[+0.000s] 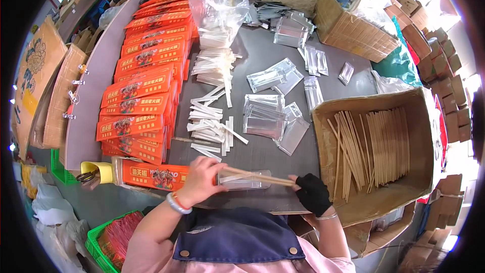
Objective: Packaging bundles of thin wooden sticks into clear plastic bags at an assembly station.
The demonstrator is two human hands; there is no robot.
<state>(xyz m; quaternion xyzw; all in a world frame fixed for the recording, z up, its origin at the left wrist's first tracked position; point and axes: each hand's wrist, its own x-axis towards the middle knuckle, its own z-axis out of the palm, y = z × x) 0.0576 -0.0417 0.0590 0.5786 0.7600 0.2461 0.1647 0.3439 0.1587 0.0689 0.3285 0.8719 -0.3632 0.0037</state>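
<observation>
A pair of wooden chopsticks [262, 176] spans the gap between my hands, slanting down to the right. My left hand [202, 182], bare with bangles at the wrist, is closed around their left end, over the edge of a red printed sleeve [154, 175]. My right hand [312, 194], in a black fingerless glove, pinches their right end. Beneath the chopsticks lies a clear plastic packet [245, 182] with something white at its left. Whether my left fingers also hold the red sleeve is hidden.
Overlapping red sleeves [146, 60] cover the table's left. White paper strips [207, 121] and clear flat packets [265, 116] lie in the middle. A cardboard box [323, 146] of chopsticks stands right. A yellow holder [98, 173] with scissors is at the left edge.
</observation>
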